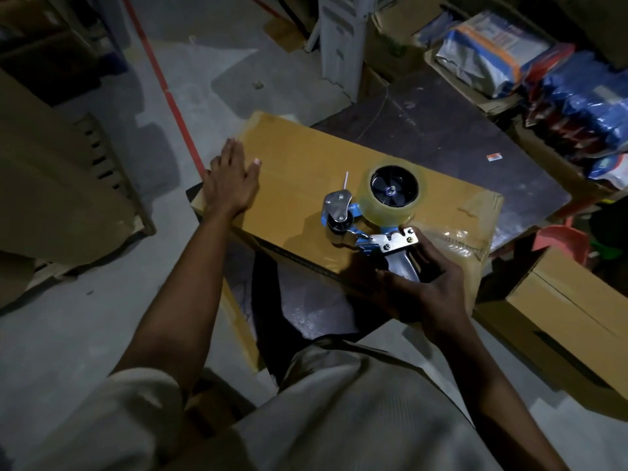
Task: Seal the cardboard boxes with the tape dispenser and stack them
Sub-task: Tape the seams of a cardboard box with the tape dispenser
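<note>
Stretches the left arm forward, nearly straight, bare from the pale sleeve (136, 396) near the elbow. Lays the left hand (231, 180) palm down on the far left corner of the cardboard box (306, 154), fingers straight and close together, thumb spread to the right, grasping nothing.

Holds the right arm bent, entering from the lower right. Grasps with the right hand (431, 287) the dark handle (404, 266) of the tape dispenser (367, 219), with the fingers (428, 249) curled round the handle from the right and the thumb on the near side. Holds the dispenser turned on its side over the box top, near the front edge, metal roller end to the left. Cannot tell whether resting on the cardboard or just above it. Beside the handle, the roll of clear tape (394, 192), flat face and black hub upward.

At the right end of the box top, a glossy patch of tape (458, 239). Beyond the box, a dark board (458, 130). To the right and lower, a second cardboard box (571, 311). Farther back on the right, packets (492, 45) in blue and orange wrappers. On the grey floor (85, 317), a red line (170, 96) left of the box, and flattened cardboard (51, 185) at the far left.
</note>
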Available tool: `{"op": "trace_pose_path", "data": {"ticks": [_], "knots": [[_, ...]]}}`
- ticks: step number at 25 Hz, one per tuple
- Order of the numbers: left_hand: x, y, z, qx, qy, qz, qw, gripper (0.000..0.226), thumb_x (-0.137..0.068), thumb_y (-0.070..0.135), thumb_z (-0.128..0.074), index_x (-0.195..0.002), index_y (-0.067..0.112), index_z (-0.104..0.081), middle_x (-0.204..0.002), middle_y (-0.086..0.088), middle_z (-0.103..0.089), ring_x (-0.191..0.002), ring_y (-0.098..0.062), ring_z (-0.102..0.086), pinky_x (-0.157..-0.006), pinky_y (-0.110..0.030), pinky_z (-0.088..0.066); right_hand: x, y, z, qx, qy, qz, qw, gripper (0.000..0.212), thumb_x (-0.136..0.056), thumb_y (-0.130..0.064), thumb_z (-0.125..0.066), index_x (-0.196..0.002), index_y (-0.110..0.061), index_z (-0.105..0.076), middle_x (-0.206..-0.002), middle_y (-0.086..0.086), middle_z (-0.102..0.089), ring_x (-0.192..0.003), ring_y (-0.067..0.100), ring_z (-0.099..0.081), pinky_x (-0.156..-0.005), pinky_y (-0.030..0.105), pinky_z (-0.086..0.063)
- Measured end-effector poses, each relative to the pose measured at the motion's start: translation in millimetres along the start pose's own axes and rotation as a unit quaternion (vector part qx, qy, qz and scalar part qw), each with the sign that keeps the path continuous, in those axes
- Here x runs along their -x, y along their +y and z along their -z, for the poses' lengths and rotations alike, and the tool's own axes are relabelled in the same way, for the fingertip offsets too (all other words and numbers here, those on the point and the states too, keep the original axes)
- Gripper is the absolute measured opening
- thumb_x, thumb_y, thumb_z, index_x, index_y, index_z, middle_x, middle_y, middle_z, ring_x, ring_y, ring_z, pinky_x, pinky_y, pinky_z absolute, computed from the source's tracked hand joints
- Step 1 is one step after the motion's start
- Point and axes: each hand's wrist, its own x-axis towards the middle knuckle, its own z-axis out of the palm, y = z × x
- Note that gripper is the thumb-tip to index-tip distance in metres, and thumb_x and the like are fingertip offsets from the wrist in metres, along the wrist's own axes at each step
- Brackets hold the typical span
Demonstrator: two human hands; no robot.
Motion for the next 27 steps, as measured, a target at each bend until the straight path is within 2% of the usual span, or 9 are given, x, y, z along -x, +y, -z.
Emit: {"op": "trace_pose_path", "data": {"ticks": [3, 6, 8, 11, 14, 17, 21, 24, 27], "knots": [[-16.5, -9.1, 4.7, 0.048, 0.037, 0.051, 0.997, 0.072, -0.101, 0.063, -0.022, -0.139, 0.006, -0.047, -0.14, -0.024, -0.054, -0.126, -0.045, -0.052, -0.102, -0.052, -0.042, -0.5, 0.8, -2.3, -0.001, 0.0, -0.001, 1.0, 0.082, -0.071, 0.005, -0.085, -0.143, -0.022, -0.056, -0.139, -0.004, -0.066, -0.132, 0.014, -0.059, -0.109, 0.04, -0.049], [-17.9, -7.4, 9.3, 0.054, 0.03, 0.109, 0.992, 0.071, -0.102, 0.061, -0.024, -0.138, 0.005, -0.049, -0.14, -0.027, -0.053, -0.128, -0.045, -0.05, -0.105, -0.052, -0.037, 0.5, 0.2, -2.9, 0.0, 0.006, 0.009, 1.0, 0.082, -0.072, 0.009, -0.083, -0.141, -0.024, -0.055, -0.139, -0.007, -0.066, -0.133, 0.012, -0.058, -0.107, 0.032, -0.05], [3.6, 14.4, 5.5, 0.059, 0.04, 0.051, 0.996, 0.068, -0.104, 0.054, -0.034, -0.154, 0.007, -0.032, -0.16, -0.022, -0.031, -0.149, -0.039, -0.026, -0.121, -0.054, -0.018, 3.2, -1.6, 0.5, 0.0, 0.007, 0.019, 1.0, 0.08, -0.073, 0.013, -0.081, -0.14, -0.024, -0.056, -0.136, -0.01, -0.067, -0.131, 0.01, -0.06, -0.101, 0.025, -0.052], [64.0, 69.4, -13.4, 0.071, 0.015, -0.176, 0.982, 0.063, -0.098, 0.048, -0.051, -0.152, 0.018, -0.04, -0.166, -0.011, -0.024, -0.155, -0.03, -0.012, -0.124, -0.053, -0.009, 8.9, -4.8, 11.0, 0.008, 0.024, 0.03, 0.999, 0.077, -0.074, 0.013, -0.08, -0.14, -0.019, -0.058, -0.131, -0.014, -0.069, -0.125, 0.007, -0.063, -0.09, 0.019, -0.054], [142.5, 116.1, -34.1, 0.132, -0.086, -0.3, 0.941, 0.089, -0.08, 0.058, -0.065, -0.157, 0.026, -0.034, -0.169, -0.003, -0.015, -0.157, -0.02, -0.001, -0.126, -0.047, -0.001, 21.1, -14.5, 25.7, -0.003, 0.054, 0.029, 0.998, 0.077, -0.074, 0.013, -0.08, -0.137, -0.027, -0.06, -0.121, -0.02, -0.072, -0.111, 0.002, -0.069, -0.074, 0.017, -0.058], [194.4, 152.2, -60.9, 0.1, -0.077, -0.387, 0.913, 0.093, -0.058, 0.051, -0.081, -0.143, 0.026, -0.053, -0.158, -0.007, -0.039, -0.154, -0.024, -0.018, -0.125, -0.052, -0.002, 39.9, -20.1, 48.5, -0.02, 0.078, 0.039, 0.996, 0.077, -0.075, 0.015, -0.077, -0.126, -0.04, -0.059, -0.111, -0.029, -0.073, -0.103, 0.004, -0.072, -0.073, 0.024, -0.06], [218.7, 186.0, -90.0, 0.127, -0.024, -0.389, 0.912, 0.076, -0.047, 0.044, -0.092, -0.118, 0.031, -0.069, -0.127, -0.002, -0.065, -0.13, -0.022, -0.051, -0.122, -0.044, -0.013, 77.4, -17.3, 83.6, -0.033, 0.106, 0.052, 0.992, 0.075, -0.076, 0.005, -0.081, -0.127, -0.048, -0.066, -0.091, -0.002, -0.079, -0.054, 0.041, -0.063, -0.043, 0.047, -0.048], [227.2, 212.7, -95.7, 0.123, 0.009, -0.335, 0.934, 0.062, -0.058, 0.058, -0.082, -0.114, 0.034, -0.073, -0.125, 0.004, -0.066, -0.129, -0.02, -0.052, -0.122, -0.039, -0.012, 103.0, -10.6, 109.1, -0.024, 0.131, 0.04, 0.99, 0.08, -0.077, 0.008, -0.08, -0.143, -0.031, -0.058, -0.077, 0.02, -0.072, -0.044, 0.035, -0.057, -0.04, 0.039, -0.044], [238.5, 247.2, -93.9, 0.186, 0.076, -0.329, 0.923, 0.065, -0.062, 0.043, -0.08, -0.119, 0.014, -0.068, -0.12, -0.011, -0.07, -0.124, -0.031, -0.054, -0.112, -0.056, -0.035, 126.8, -2.7, 132.4, -0.01, 0.144, 0.038, 0.989, 0.082, -0.076, 0.008, -0.082, -0.147, -0.022, -0.055, -0.081, 0.013, -0.075, -0.049, 0.03, -0.061, -0.042, 0.048, -0.049]]}}
